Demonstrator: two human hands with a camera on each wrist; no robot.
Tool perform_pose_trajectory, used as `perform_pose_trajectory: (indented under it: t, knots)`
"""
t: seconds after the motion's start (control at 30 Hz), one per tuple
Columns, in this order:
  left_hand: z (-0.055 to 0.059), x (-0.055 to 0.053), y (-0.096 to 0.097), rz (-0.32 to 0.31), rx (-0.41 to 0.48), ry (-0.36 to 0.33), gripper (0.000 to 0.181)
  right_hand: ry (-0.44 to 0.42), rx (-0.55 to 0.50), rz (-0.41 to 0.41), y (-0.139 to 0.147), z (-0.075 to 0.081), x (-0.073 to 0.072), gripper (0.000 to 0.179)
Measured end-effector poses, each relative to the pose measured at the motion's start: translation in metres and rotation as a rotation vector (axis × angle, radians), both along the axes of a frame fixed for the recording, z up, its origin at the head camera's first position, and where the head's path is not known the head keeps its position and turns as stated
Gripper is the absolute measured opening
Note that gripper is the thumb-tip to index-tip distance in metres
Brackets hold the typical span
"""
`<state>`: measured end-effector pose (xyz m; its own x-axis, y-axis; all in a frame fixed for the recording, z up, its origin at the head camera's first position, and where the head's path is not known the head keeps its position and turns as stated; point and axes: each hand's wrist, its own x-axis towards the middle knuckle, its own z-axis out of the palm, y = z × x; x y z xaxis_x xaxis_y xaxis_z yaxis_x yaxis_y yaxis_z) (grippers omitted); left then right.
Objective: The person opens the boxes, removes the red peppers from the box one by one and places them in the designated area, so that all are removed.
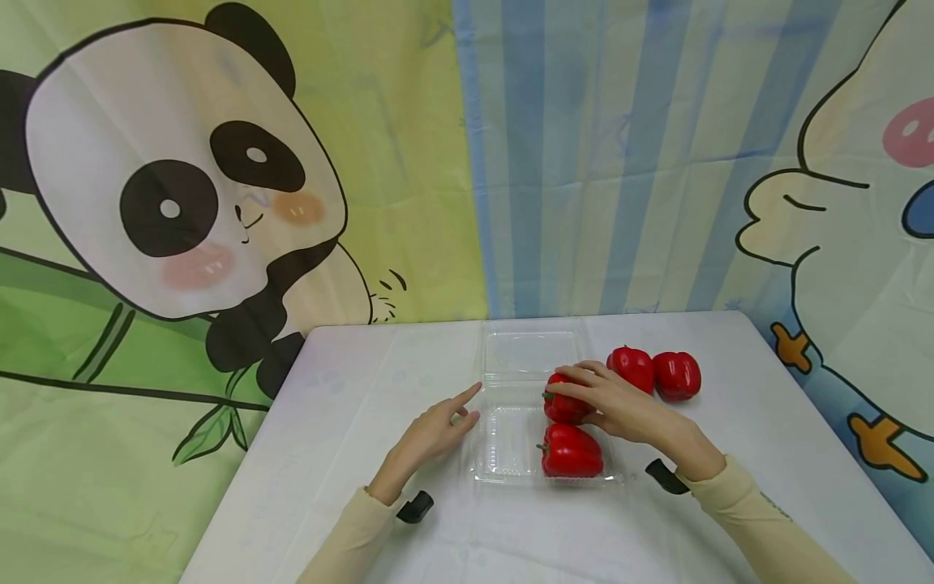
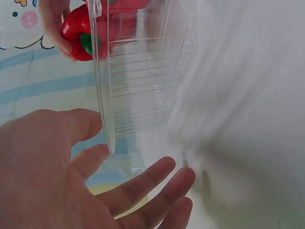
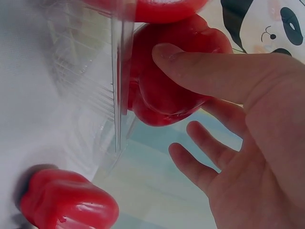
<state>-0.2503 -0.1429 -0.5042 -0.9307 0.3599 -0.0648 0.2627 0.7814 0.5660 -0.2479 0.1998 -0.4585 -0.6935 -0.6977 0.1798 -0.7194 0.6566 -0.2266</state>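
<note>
A clear plastic clamshell box [image 1: 503, 446] lies opened on the table, its lid [image 1: 533, 350] folded back. My right hand [image 1: 627, 410] grips a red bell pepper [image 1: 560, 405] at the box's right side, thumb pressed on its skin in the right wrist view; its green stem points left. Nearer me, a second red bell pepper [image 1: 572, 454] sits in the box's right half. My left hand [image 1: 430, 438] is at the left rim with fingers spread, thumb and forefinger at the edge in the left wrist view [image 2: 95, 167]; whether they touch it is unclear.
Two more red bell peppers, one [image 1: 631, 367] partly behind my right hand and another [image 1: 677, 376] beside it, lie on the white table [image 1: 751, 422] right of the box. A cartoon-printed curtain [image 1: 409, 162] hangs behind the table's far edge.
</note>
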Motion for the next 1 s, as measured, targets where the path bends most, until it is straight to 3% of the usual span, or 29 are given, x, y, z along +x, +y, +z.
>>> perform_pose_trajectory:
  t: [1.0]
  knots:
    - [-0.0016,-0.001,-0.0009,-0.005,-0.011,0.003,0.055,0.013,-0.011,-0.027,0.0058,0.0104,0.0067,0.09]
